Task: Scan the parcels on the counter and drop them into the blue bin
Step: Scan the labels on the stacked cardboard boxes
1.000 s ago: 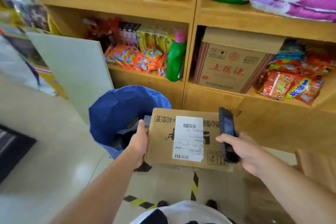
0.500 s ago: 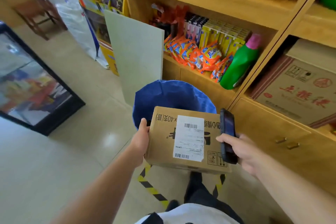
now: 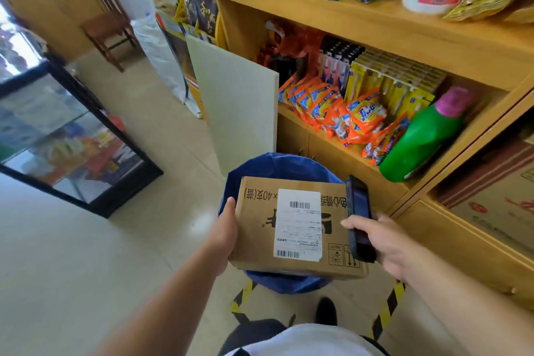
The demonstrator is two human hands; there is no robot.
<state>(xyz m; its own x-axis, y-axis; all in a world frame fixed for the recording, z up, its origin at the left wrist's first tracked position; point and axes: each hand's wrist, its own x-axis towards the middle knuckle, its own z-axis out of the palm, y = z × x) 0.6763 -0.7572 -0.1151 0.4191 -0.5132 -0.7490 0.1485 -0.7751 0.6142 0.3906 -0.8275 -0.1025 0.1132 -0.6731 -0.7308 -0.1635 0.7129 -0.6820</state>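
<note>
I see left hand gripping cardboard parcel by left edge, flat above blue bin; right hand fingers curled round black scanner beside label.

Both forearms are bare, no sleeves showing. A white top with a dark patch, dark trousers and a black shoe.

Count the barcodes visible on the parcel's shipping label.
2. On the white label of the cardboard parcel: one near its top edge, one at its bottom-left corner. Other faces are hidden.
</note>
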